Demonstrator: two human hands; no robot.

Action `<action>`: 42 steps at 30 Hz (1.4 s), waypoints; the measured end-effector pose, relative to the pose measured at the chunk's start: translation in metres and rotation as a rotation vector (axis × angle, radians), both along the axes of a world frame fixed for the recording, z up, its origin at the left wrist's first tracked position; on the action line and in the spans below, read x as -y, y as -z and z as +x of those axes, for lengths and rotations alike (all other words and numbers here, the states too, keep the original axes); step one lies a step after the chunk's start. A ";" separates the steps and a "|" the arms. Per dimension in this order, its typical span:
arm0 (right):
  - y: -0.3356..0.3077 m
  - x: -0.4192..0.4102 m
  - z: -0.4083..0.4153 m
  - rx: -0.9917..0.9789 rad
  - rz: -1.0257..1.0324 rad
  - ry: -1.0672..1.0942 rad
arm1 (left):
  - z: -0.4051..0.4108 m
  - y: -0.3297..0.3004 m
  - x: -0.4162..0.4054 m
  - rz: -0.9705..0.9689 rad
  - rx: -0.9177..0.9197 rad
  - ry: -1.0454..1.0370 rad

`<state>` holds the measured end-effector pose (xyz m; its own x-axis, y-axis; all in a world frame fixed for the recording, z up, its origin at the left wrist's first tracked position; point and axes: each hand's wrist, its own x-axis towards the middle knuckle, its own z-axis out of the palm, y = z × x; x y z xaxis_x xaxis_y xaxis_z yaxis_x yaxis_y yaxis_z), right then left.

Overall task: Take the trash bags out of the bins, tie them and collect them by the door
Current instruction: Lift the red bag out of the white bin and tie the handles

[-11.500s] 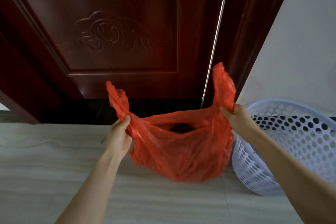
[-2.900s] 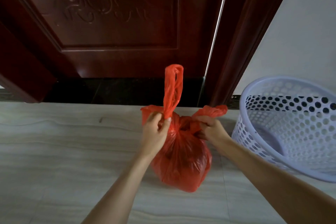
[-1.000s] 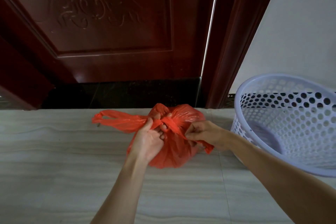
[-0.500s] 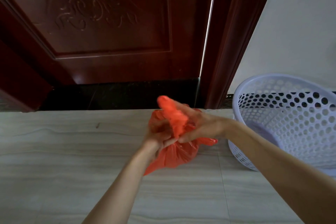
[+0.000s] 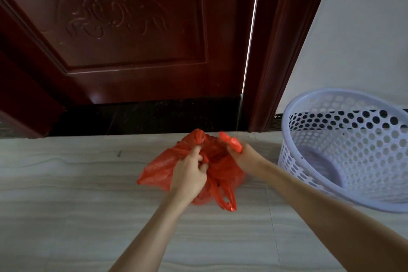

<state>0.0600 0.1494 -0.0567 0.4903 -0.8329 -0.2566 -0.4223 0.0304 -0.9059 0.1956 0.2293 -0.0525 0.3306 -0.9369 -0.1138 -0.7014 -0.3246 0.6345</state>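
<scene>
A red plastic trash bag (image 5: 217, 174) sits on the pale floor just in front of the dark wooden door (image 5: 132, 28). My left hand (image 5: 189, 172) grips one bunched handle at the bag's top. My right hand (image 5: 240, 157) pinches the other handle, whose end sticks up past my fingers. A loose loop of red plastic hangs down toward me below the hands. The bag's contents are hidden.
A pale lilac perforated bin (image 5: 344, 146) stands tilted at the right, against the white wall (image 5: 364, 28), with no bag inside. A black threshold strip (image 5: 143, 115) runs under the door. The dark door frame (image 5: 278, 51) rises between door and wall.
My hands have drawn apart from their crossed position over the bag's top. A handle now lies out to the left and another loop hangs toward me.
</scene>
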 end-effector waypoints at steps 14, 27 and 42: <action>-0.002 0.004 0.001 -0.113 -0.059 0.013 | 0.009 -0.014 -0.006 -0.062 0.074 0.146; -0.008 0.003 -0.005 -0.159 0.063 -0.036 | 0.013 0.008 -0.029 -0.104 -0.035 0.176; 0.002 0.006 -0.009 -0.176 0.032 -0.027 | 0.012 0.008 -0.024 -0.091 -0.020 0.224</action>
